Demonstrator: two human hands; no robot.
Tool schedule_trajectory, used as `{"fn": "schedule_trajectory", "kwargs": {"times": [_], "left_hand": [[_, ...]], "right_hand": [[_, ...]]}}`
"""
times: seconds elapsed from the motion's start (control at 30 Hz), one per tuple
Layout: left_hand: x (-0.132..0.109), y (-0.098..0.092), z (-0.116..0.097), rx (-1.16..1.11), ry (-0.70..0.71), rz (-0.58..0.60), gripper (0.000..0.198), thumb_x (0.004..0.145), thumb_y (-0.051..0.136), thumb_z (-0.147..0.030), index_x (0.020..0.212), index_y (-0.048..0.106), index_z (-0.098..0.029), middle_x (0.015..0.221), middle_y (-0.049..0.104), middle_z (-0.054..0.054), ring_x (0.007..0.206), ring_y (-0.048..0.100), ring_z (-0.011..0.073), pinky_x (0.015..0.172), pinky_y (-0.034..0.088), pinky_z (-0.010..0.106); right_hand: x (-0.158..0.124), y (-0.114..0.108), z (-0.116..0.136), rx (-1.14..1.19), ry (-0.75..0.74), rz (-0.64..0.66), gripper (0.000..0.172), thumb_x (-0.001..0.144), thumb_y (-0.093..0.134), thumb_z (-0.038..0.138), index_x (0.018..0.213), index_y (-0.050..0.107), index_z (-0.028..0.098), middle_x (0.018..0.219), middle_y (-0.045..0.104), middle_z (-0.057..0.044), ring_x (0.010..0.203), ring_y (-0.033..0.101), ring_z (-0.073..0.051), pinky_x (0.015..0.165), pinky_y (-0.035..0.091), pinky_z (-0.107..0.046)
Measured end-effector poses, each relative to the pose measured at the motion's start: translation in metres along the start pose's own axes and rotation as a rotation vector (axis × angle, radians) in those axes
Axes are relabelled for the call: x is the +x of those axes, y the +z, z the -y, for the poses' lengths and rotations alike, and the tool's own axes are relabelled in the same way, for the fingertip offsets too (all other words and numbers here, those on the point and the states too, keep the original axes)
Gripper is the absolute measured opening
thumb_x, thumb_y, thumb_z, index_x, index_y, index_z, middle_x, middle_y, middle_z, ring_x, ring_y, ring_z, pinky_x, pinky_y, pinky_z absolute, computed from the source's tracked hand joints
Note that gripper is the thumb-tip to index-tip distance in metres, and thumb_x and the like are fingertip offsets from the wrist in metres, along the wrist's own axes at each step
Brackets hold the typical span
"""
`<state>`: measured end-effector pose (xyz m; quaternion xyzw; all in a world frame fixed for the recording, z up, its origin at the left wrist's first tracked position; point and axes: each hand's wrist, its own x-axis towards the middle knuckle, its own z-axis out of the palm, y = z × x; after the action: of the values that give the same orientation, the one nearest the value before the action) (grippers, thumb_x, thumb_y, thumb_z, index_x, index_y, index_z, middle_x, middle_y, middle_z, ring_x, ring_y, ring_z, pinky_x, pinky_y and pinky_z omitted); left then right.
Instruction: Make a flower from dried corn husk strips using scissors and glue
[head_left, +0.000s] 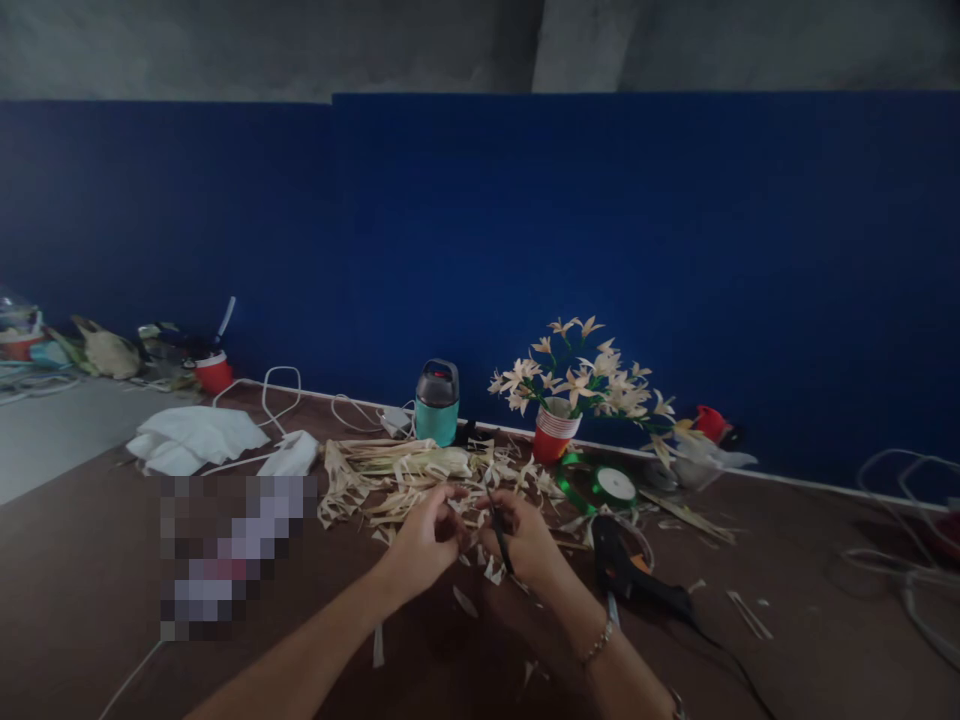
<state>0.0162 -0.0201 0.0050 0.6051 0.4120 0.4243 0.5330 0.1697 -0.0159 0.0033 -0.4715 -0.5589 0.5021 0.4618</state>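
Note:
My left hand (427, 535) is closed in a pinch on a thin pale strip of dried leaf, over the brown table (90, 580). My right hand (525, 535) is closed round dark-handled scissors (499, 530), their blades near the left fingertips. Both hands hover just in front of a heap of dried leaf strips (405, 475). Small cut scraps (465, 602) lie under the hands.
A red cup of pale handmade flowers (559, 425) stands behind the heap, with a teal speaker (437, 402) to its left. A green ribbon roll (613, 485) and black glue gun (630, 575) lie at right. White cloth (191, 438), cables and a red cup (214, 372) are at left.

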Motion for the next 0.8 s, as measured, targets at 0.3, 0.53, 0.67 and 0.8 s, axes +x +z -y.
{"fn": "schedule_trajectory", "kwargs": {"times": [0.3,0.53,0.67,0.8], "left_hand": [[0.013,-0.022,0.013,0.319,0.031,-0.180,0.007,0.063,0.055,-0.014,0.068,0.057,-0.018,0.059,0.056,-0.003,0.060,0.052,0.0144,0.058,0.037,0.023],[0.016,-0.031,0.009,0.478,0.025,-0.163,0.011,0.067,0.060,-0.025,0.058,0.065,-0.021,0.060,0.063,0.001,0.062,0.056,0.0193,0.060,0.035,0.026],[0.012,-0.028,0.015,0.561,0.108,-0.028,0.013,0.070,0.057,-0.018,0.066,0.068,-0.023,0.069,0.067,0.003,0.070,0.058,0.0211,0.066,0.037,0.028],[0.005,-0.023,0.020,0.716,0.221,0.143,0.014,0.065,0.062,-0.013,0.073,0.068,-0.022,0.075,0.064,0.004,0.079,0.055,0.0226,0.073,0.036,0.030]], "right_hand": [[-0.014,-0.009,0.014,-0.315,0.183,0.301,0.026,0.052,0.058,0.010,0.076,0.065,0.015,0.058,0.062,0.003,0.051,0.050,-0.011,0.045,0.035,-0.019],[-0.009,-0.032,0.019,-0.497,0.028,0.122,0.020,0.054,0.052,0.007,0.069,0.062,0.015,0.058,0.062,0.001,0.055,0.053,-0.013,0.049,0.036,-0.020],[-0.009,-0.032,0.021,-0.341,0.205,0.248,0.028,0.054,0.052,0.009,0.080,0.060,0.016,0.058,0.064,0.000,0.054,0.056,-0.015,0.049,0.039,-0.022],[-0.011,-0.028,0.025,-0.606,0.036,0.179,0.024,0.056,0.051,0.008,0.076,0.062,0.016,0.072,0.068,-0.005,0.067,0.060,-0.019,0.060,0.041,-0.025]]}}
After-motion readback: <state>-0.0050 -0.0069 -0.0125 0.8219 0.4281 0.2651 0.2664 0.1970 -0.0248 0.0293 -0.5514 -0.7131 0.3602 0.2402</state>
